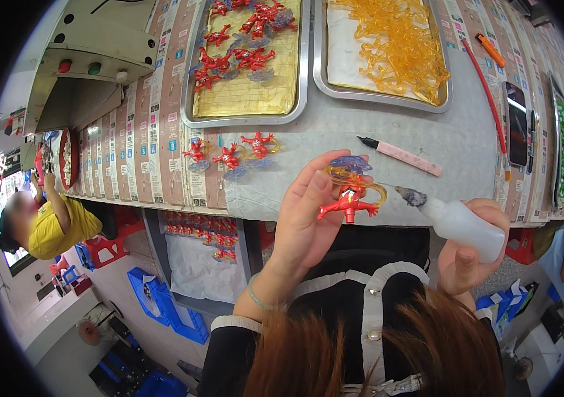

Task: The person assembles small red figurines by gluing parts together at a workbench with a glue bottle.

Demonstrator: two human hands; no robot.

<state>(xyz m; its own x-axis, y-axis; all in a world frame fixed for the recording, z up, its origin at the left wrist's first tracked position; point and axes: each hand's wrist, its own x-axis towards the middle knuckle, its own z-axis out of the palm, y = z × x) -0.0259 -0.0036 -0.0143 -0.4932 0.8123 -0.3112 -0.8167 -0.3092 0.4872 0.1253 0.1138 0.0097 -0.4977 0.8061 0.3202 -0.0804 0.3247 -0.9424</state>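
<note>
A small red toy figure [349, 204] with a clear yellow loop and a bluish translucent base is held by its base in the fingers of my left hand [305, 210]. My right hand [472, 255] grips a white squeeze bottle [465, 228], tilted so its dark-crusted nozzle [409, 195] points at the figure. The fine tip is close to the yellow loop; I cannot tell whether it touches. Just beyond my hands a pink pen-like tool [401, 156] with a black tip lies on the paper. Several similar figures [227, 156] lie to the left of my left hand.
At the back stand a metal tray [245, 106] of red figures and another tray [388, 99] of clear yellow parts. A red brush [487, 99], an orange cutter [491, 50] and a phone [517, 126] lie right. Below the table edge, a drawer [196, 268] holds more figures. Two people sit at the sides.
</note>
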